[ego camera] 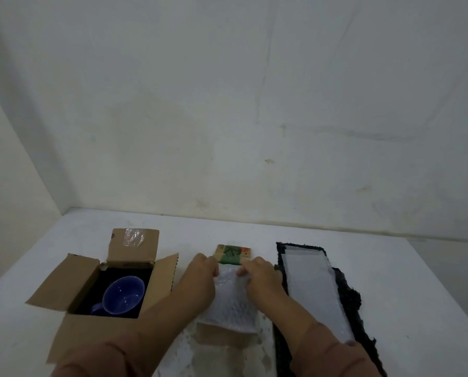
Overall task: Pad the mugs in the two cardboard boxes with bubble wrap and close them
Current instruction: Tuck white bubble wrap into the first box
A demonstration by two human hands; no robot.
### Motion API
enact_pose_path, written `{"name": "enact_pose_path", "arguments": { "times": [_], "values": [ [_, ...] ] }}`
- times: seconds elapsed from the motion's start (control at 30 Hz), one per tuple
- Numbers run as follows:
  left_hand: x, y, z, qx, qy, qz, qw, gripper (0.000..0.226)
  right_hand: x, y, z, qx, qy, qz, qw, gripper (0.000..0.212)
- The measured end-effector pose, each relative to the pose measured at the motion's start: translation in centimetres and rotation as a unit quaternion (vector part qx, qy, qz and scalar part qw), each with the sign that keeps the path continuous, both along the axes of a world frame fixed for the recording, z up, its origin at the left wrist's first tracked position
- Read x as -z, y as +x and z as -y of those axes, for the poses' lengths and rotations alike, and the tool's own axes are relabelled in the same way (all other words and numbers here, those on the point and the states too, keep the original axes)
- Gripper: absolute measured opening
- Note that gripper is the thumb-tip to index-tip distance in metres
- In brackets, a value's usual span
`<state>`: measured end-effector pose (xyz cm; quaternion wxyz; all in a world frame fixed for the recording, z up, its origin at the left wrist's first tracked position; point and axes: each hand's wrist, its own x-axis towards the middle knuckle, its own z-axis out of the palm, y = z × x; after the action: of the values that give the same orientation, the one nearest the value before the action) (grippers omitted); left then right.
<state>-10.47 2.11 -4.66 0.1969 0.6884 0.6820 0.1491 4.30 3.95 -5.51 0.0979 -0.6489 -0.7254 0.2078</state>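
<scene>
We are seeing left hand (203, 270) and right hand (260, 273) pinching, fingers (213, 270) curled, the far edge of the wrap (234, 303) lying lengthwise toward us over the middle box (232, 254), the unpadded mug (124, 295) sitting nearer the left.

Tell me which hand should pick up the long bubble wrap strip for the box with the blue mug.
Right, probably. The strip lies on the dark mat just beside the right hand; the left hand, gripping the sheet at the middle box too, would have to cross over.
</scene>
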Motion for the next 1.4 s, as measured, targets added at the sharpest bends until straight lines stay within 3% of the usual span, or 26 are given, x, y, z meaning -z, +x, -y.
{"name": "enact_pose_path", "arguments": {
  "times": [0.17,0.27,0.33,0.43,0.5,0.53,0.6,0.73,0.87,1.03,1.13,1.3,1.4],
  "values": [
    [2.0,-0.5,-0.4,0.105,0.029,-0.221,0.969,0.041,0.6,0.0,0.4,-0.066,0.077,0.119,0.988,0.034],
    [1.8,-0.5,-0.1,0.134,0.016,-0.299,0.945,0.041,1.4,-0.1,0.7,-0.095,0.097,0.183,0.974,0.031],
    [1.2,-0.6,0.0,0.145,-0.010,-0.299,0.943,0.044,2.0,-0.3,0.3,-0.086,0.108,0.201,0.970,0.033],
    [-0.2,-1.2,-0.2,0.188,-0.081,-0.288,0.936,0.059,0.9,-0.1,0.3,-0.150,0.119,0.206,0.960,0.019],
    [-0.7,-1.6,-0.6,0.222,-0.112,-0.305,0.919,0.069,-0.1,0.1,0.1,-0.200,0.042,0.227,0.952,0.040],
    [-0.7,-1.7,-0.7,0.230,-0.115,-0.316,0.913,0.071,-0.5,0.3,0.0,-0.224,-0.035,0.257,0.940,0.051],
    [-0.2,-1.5,-1.0,0.230,-0.104,-0.337,0.907,0.070,-1.0,0.3,-0.1,-0.248,-0.091,0.311,0.913,0.065],
    [0.7,-0.6,-1.0,0.225,-0.078,-0.372,0.897,0.067,-0.2,-0.4,0.1,-0.264,-0.068,0.342,0.899,0.071],
    [1.0,-0.5,-0.7,0.223,-0.068,-0.377,0.896,0.065,0.6,-0.8,0.5,-0.258,-0.049,0.326,0.908,0.068],
    [1.1,-1.1,-1.5,0.226,-0.128,-0.347,0.901,0.084,-0.4,-0.4,-0.4,-0.268,-0.089,0.322,0.904,0.084],
    [0.9,-0.6,-1.4,0.231,-0.123,-0.372,0.891,0.081,-0.3,-1.2,-0.4,-0.276,-0.071,0.358,0.889,0.087],
    [0.8,0.2,-1.0,0.218,-0.118,-0.378,0.892,0.076,1.0,-1.2,-0.2,-0.259,-0.049,0.307,0.915,0.083],
    [1.0,-0.1,-1.1,0.212,-0.135,-0.359,0.899,0.081,1.8,0.3,0.1,-0.253,-0.059,0.207,0.943,0.084]
  ]
}}
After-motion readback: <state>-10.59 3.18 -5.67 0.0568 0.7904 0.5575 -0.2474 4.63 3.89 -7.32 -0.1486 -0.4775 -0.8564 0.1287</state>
